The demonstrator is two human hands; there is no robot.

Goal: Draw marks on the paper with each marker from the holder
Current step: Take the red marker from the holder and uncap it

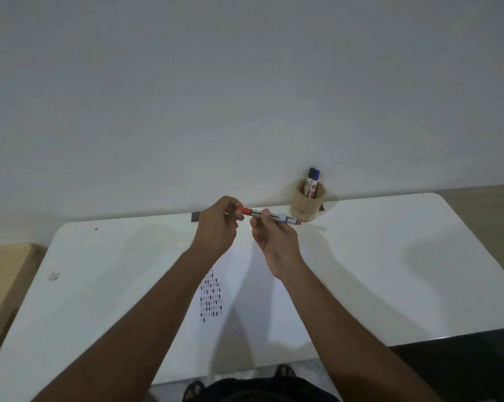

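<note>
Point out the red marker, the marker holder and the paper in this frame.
red marker [269, 216]: head view, on the white barrel between the hands.
marker holder [307, 205]: head view, on its front wall.
paper [253, 300]: head view, on a bare part right of the marks.

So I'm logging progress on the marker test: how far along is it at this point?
Partly done. The paper already carries rows of short dark and reddish marks. In hand: the left hand grips the cap end of a red marker while the right hand holds its barrel, above the table. Two markers stand in the holder; whether they have been used isn't visible.
</note>
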